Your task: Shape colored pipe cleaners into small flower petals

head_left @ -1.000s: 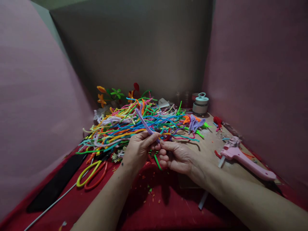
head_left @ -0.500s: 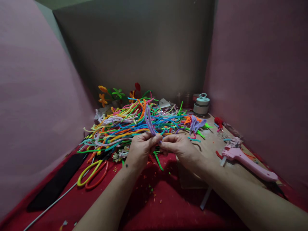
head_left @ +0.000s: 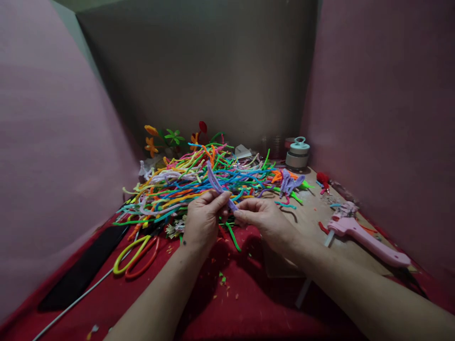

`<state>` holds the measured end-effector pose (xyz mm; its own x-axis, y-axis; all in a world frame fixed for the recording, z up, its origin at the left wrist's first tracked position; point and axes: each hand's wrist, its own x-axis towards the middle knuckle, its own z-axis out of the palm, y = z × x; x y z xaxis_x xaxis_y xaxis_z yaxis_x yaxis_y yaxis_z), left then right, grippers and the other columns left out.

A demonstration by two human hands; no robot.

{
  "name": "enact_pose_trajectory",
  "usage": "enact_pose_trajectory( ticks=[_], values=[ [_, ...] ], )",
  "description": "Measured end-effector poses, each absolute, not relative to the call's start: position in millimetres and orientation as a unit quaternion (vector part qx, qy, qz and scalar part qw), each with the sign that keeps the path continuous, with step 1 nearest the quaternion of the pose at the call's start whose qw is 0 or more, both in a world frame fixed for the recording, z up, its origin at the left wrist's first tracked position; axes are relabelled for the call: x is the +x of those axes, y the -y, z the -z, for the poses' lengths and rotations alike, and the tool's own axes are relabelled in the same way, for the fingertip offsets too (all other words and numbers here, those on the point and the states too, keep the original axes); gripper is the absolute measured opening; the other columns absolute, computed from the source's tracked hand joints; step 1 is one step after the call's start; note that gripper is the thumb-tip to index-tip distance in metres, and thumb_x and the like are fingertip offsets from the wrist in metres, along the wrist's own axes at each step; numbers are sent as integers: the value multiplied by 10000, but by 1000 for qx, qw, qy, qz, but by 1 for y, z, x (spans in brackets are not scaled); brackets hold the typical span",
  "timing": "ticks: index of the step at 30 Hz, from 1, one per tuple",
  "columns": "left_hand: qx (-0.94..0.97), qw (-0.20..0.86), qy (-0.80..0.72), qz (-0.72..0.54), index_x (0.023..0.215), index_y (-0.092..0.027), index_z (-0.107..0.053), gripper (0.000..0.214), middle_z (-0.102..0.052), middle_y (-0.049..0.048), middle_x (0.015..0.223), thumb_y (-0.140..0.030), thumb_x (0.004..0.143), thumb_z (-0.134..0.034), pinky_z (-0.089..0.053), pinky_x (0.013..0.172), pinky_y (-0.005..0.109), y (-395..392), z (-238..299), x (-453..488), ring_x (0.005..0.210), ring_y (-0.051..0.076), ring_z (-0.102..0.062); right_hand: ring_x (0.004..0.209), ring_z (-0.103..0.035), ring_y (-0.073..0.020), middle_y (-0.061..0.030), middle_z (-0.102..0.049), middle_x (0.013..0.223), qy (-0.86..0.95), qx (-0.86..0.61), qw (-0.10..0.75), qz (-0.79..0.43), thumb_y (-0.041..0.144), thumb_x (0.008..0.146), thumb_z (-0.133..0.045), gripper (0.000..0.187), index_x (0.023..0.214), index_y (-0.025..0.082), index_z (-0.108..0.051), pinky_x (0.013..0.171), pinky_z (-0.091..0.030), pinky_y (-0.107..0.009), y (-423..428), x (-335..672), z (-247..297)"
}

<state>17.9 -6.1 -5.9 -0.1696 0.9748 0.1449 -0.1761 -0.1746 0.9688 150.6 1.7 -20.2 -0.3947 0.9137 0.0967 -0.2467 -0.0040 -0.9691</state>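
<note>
A purple pipe cleaner (head_left: 214, 180), bent into a narrow loop, is held in front of me between both hands. My left hand (head_left: 207, 215) is closed, pinching it around its middle with thumb and fingers. At its lower end, the fingertips of my right hand (head_left: 261, 215) pinch it too. The loop's upper part points up and to the left. Behind the hands lies a big heap of coloured pipe cleaners (head_left: 177, 189). To the right of the heap sits a bundle of shaped purple pipe cleaners (head_left: 290, 183).
Scissors (head_left: 137, 255) with yellow and red handles and a black flat object (head_left: 83, 267) lie left. A pink glue gun (head_left: 369, 239) rests on a board (head_left: 305, 220) at right. A lidded jar (head_left: 297, 154) and pipe-cleaner flowers (head_left: 174, 136) stand behind. Scraps dot the red cloth (head_left: 245, 303).
The purple loop has tilted further left and its two strands now lie closer together. My left hand has shifted slightly left and up; my right hand has barely moved.
</note>
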Motion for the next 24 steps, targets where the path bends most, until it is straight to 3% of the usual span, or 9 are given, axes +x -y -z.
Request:
enact_pose_trajectory(
  ticks=[6,14,24],
  values=[
    [425,493,-437,-621,624,-127,-578,214,-463,-49,461,-289,632,-718,-276,410,166,5,6,19,409,38,-378,477,-440,-80,29,-530,496,507,-332,448,-658,268,577,-706,190,544,140,-570,528,-342,-249,-6,150,26],
    [382,555,-430,-601,671,-132,-568,202,-451,-61,486,-222,612,-739,-279,404,139,4,6,20,396,19,-363,507,-417,-73,16,-537,555,488,-309,451,-681,240,601,-698,134,644,124,-647,535,-314,-252,-9,150,29],
    [401,552,-433,-590,628,-134,-538,216,-436,-61,475,-233,632,-729,-284,417,148,4,11,20,402,24,-364,451,-382,-68,30,-491,485,511,-339,416,-671,209,587,-662,145,509,145,-558,499,-269,-257,-10,150,28]
  ],
)
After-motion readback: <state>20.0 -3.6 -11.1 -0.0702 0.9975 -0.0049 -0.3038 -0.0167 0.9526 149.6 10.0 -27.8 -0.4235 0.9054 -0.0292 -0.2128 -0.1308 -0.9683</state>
